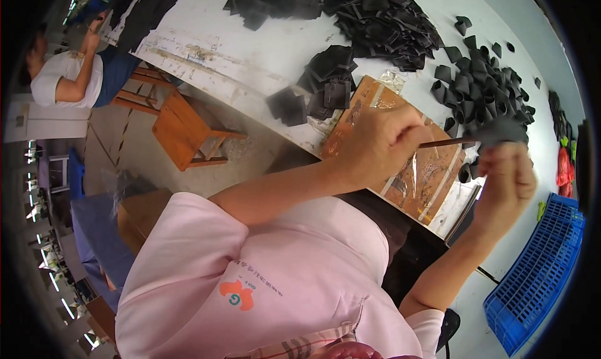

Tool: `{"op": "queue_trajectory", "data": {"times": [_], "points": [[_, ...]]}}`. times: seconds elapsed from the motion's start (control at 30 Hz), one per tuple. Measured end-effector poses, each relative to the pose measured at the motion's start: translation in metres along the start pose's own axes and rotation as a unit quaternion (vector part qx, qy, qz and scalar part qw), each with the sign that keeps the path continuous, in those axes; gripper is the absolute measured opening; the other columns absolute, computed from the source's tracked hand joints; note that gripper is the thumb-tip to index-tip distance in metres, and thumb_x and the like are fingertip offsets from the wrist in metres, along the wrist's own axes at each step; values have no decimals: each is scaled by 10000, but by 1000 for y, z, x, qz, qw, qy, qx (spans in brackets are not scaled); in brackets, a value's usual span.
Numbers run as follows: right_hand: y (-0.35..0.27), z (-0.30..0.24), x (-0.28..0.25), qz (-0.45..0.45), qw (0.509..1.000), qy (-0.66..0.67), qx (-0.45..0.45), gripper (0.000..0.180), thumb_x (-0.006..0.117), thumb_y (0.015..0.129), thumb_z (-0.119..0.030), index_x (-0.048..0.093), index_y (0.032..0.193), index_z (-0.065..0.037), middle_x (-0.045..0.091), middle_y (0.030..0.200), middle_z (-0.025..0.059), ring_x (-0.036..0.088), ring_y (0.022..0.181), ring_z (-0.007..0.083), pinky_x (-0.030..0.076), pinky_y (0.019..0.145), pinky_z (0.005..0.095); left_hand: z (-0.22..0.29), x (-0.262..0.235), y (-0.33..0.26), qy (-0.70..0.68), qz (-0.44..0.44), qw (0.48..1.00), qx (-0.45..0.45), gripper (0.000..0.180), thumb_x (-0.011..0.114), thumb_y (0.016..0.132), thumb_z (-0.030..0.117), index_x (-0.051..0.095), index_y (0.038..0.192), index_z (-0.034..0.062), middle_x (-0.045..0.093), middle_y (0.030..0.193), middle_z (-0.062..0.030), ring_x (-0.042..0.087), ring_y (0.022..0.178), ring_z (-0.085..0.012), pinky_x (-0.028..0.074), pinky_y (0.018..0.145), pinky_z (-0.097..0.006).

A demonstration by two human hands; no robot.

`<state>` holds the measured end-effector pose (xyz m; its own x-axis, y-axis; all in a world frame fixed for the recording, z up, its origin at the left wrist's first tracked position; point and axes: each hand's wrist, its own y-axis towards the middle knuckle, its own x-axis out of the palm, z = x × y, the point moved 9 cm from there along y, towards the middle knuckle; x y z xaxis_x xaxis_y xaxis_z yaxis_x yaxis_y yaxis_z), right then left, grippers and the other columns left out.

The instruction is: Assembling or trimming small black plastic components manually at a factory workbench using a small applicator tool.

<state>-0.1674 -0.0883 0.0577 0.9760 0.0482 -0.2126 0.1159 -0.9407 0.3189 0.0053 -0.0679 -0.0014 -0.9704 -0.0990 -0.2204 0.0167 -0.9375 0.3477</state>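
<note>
Brush (447,142) in left hand (375,146) — dark piece (501,131) in right hand (510,177)

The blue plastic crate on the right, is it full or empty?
Empty as far as it shows: the blue plastic crate shows only its bare ribbed bottom, with nothing lying inside. Its far end runs out of view.

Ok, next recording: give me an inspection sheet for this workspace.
Surface: white worktable, scuffed, with a glue-stained brown board.
Job's things: left hand grips a thin brush; right hand holds a dark grey piece at its tip.
Clutter: heaps of black cut pieces, smaller folded ones.
Grippers: both hands closed.
Cables: nothing seen.
Surroundings: blue crate, wooden stool, another person seated.
</note>
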Motion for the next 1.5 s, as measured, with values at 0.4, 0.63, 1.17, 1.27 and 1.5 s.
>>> {"op": "queue_trajectory", "data": {"times": [0.4,0.63,1.17,1.27,1.5], "points": [[-69,96,54,-23,945,134,297,281,490,882,-246,583,803,7,539,636,23,463,529,66,370,471,185,-93,-39,-23,423,2,906,-21,299,674,669,176,485,837,15,474,833,-135,498,769,-278,442,659,-356],[-91,103,74,-59,936,99,334,288,506,876,-259,588,853,16,573,684,50,505,576,81,401,494,191,-70,-30,-18,252,-25,966,54,142,590,678,-60,593,787,32,509,883,-82,525,799,-246,449,643,-312],[-89,102,78,60,827,430,357,181,580,793,-21,540,966,18,617,788,69,602,688,117,528,614,252,-43,27,-64,-379,-55,877,-290,172,552,787,54,524,941,-17,566,854,-60,552,759,-99,475,678,-229],[-91,103,77,66,834,416,357,182,584,789,-16,540,961,22,619,774,65,596,657,96,511,557,211,-48,26,-65,-347,-65,887,-297,154,563,786,60,539,912,-24,577,819,-58,555,718,-92,476,661,-229],[-90,106,69,88,870,344,344,196,599,779,-22,543,963,22,623,754,51,579,611,55,446,465,135,-43,22,-61,-273,-69,918,-277,77,574,772,23,553,833,-19,577,763,-34,527,668,-47,441,596,-176]]}}
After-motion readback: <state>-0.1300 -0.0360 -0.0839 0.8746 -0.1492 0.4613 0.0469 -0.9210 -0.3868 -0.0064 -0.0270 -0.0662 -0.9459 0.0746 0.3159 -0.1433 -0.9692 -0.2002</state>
